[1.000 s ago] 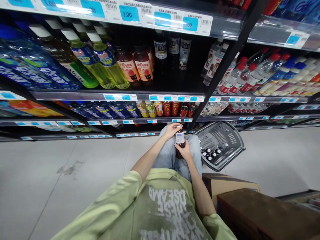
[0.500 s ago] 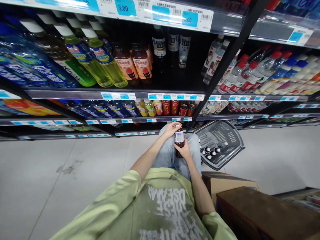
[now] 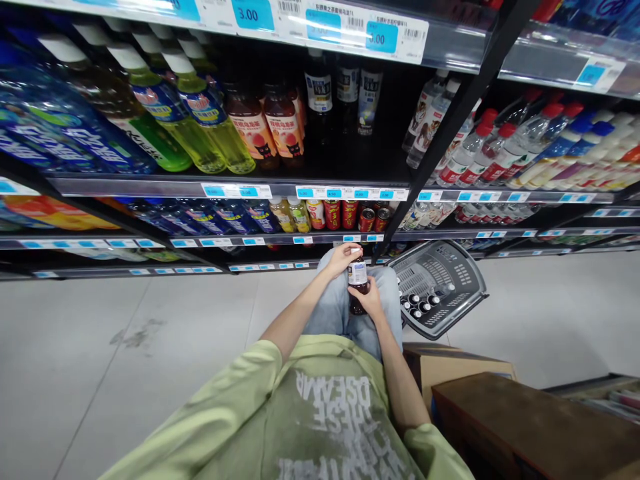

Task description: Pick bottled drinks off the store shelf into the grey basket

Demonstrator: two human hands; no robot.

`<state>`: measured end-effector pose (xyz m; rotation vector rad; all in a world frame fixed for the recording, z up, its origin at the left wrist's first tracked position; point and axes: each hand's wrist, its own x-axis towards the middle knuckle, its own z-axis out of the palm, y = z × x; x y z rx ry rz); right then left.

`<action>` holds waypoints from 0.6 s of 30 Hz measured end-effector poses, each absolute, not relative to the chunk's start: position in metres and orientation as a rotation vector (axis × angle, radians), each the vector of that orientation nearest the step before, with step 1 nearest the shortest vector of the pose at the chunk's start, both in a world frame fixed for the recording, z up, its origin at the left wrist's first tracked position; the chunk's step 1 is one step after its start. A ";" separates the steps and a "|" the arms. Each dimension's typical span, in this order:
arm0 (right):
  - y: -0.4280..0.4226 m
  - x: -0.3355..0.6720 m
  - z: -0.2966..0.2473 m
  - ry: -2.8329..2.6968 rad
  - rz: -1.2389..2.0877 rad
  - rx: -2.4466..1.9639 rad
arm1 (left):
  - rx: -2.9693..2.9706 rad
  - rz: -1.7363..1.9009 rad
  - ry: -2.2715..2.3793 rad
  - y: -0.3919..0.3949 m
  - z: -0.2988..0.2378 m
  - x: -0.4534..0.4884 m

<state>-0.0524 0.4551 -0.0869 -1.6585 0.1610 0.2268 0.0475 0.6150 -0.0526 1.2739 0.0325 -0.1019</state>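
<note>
A drink bottle [image 3: 357, 273] with dark liquid and a white label is held over the knees. My left hand [image 3: 344, 259] is closed around its top, where a bit of white shows between the fingers; whether that is the cap I cannot tell. Lower down, my right hand [image 3: 369, 300] grips the body of the bottle, the thumb lying across the front below the label. The base of the bottle is close to the jeans.
Right of my knees a grey plastic basket [image 3: 470, 280] holds several dark bottles with white caps. Cardboard boxes [image 3: 465, 367] stand at my right side. Ahead is a shelf [image 3: 240, 187] of bottled drinks, including peach-labelled bottles [image 3: 283, 130] and dark bottles [image 3: 319, 87].
Almost nothing differs. Both hands stay on the bottle, with only a very slight shift of the fingers and bottle.
</note>
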 end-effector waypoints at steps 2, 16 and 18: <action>0.455 -0.052 -0.086 0.153 0.235 -1.617 | 1.276 -0.095 0.029 0.615 -0.052 0.048; 0.451 -0.049 -0.082 0.182 0.345 -1.437 | 1.275 -0.087 0.068 0.615 -0.046 0.046; 0.450 -0.049 -0.081 0.184 0.358 -1.464 | 1.277 -0.089 0.066 0.615 -0.046 0.046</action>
